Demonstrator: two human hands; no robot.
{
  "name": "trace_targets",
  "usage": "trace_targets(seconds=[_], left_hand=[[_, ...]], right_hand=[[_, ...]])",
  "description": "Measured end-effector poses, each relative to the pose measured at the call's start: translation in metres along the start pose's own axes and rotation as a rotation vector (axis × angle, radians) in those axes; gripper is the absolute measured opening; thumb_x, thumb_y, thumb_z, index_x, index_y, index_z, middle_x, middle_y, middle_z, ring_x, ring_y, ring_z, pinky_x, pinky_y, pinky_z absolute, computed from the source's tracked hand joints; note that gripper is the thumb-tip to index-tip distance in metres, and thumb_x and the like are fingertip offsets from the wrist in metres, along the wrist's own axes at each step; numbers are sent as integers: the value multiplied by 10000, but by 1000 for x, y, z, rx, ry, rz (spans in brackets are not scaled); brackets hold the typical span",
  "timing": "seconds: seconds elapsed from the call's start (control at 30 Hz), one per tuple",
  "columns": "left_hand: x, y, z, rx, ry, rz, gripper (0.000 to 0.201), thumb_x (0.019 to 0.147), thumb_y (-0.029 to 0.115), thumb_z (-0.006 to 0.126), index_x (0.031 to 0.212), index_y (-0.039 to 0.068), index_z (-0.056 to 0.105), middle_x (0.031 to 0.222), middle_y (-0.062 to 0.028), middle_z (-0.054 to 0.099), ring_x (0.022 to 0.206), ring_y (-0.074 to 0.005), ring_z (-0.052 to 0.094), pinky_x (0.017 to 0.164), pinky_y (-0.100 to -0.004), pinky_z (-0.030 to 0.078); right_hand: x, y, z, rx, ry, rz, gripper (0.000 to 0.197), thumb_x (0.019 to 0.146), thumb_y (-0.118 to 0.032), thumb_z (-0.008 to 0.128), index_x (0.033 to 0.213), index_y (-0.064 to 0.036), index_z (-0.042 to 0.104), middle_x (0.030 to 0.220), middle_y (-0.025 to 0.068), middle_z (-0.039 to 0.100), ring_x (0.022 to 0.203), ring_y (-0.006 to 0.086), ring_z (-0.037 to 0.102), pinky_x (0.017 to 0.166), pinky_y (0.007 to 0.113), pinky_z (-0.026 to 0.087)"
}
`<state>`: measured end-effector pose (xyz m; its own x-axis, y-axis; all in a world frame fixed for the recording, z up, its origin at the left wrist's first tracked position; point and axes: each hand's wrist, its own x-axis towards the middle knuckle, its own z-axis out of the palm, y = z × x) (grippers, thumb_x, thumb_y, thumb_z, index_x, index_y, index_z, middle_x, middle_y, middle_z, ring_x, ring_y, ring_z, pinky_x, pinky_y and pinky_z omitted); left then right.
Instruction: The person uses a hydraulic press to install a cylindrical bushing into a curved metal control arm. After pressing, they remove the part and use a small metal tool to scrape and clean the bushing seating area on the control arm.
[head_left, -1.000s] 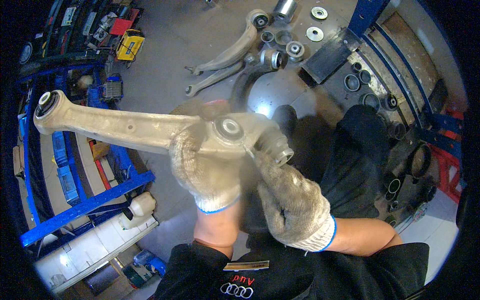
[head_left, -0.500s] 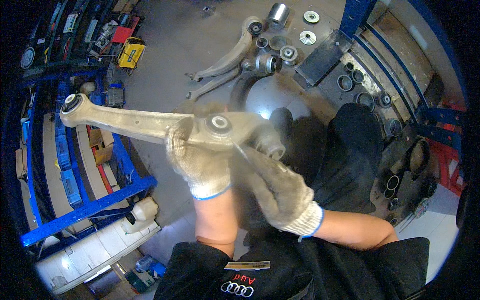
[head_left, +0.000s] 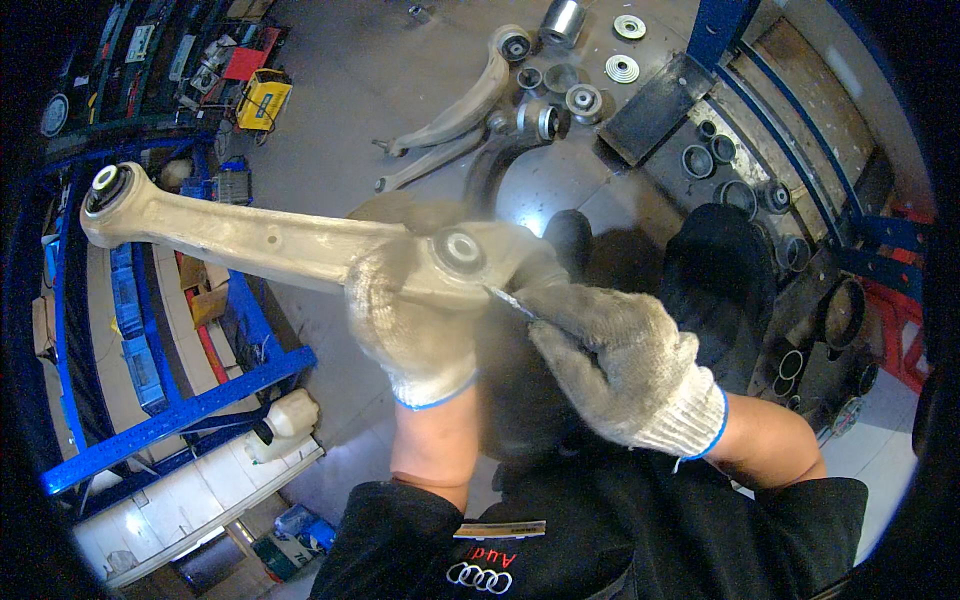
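Gripped at centre frame by the left hand (head_left: pixel 415 335), seemingly to steady its broad end, the metal arm (head_left: pixel 250 237) reaches toward the left, while the right hand (head_left: pixel 625 362) pinches a slim pointed tool (head_left: pixel 509 301) (probably for control) near the bushing (head_left: pixel 460 250).

The left hand (head_left: pixel 415 325) is wearing an off-white knitted glove; the right hand (head_left: pixel 625 365) is wearing a matching one showing heavier grey soiling. At each wrist, a ribbed cuff (head_left: pixel 702 412) is ending in blue edging (head_left: pixel 722 425). Below the hands, a black short-sleeved shirt (head_left: pixel 660 530) is bearing a strip-shaped badge (head_left: pixel 500 529), red lettering (head_left: pixel 493 556) and a pale emblem (head_left: pixel 480 577).
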<state>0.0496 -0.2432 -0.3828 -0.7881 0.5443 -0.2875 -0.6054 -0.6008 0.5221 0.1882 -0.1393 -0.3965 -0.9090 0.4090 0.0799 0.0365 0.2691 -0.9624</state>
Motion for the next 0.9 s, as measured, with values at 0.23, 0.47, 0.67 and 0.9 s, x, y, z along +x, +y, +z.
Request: trace_targets(seconds=[0.23, 0.47, 0.67, 0.9], left_hand=[[-3, 3, 6, -107, -11, -65, 427, 781, 217, 606, 1147, 3, 560, 1050, -199, 625, 997, -392, 633, 952, -554, 501], [6, 5, -22, 566, 62, 320, 452, 865, 257, 560, 1250, 26, 513, 1175, -194, 581, 1096, -363, 593, 1021, -538, 467], [8, 17, -36, 302, -233, 159, 460, 965, 279, 522, 1356, 47, 450, 1316, -205, 526, 1208, -347, 547, 1071, -537, 439], [8, 1, -19, 739, 286, 400, 490, 819, 268, 588, 1227, 0, 549, 1154, -232, 618, 1067, -402, 622, 968, -572, 497]], right_hand=[[-6, -16, 38, 176, 124, 268, 295, 959, -198, 575, 1137, 18, 664, 962, 236, 702, 779, 392, 687, 699, 461, 552], [-17, -4, 74, 390, 275, 152, 298, 989, -204, 545, 1141, 25, 661, 1049, 249, 694, 955, 394, 680, 825, 445, 544], [-12, 1, 100, 161, 405, 90, 289, 969, -179, 577, 1180, 13, 624, 1118, 217, 662, 988, 392, 651, 876, 451, 524], [-17, 9, 77, 257, 241, -10, 240, 936, -92, 563, 1152, 6, 596, 1102, 234, 643, 937, 399, 646, 781, 487, 539]])
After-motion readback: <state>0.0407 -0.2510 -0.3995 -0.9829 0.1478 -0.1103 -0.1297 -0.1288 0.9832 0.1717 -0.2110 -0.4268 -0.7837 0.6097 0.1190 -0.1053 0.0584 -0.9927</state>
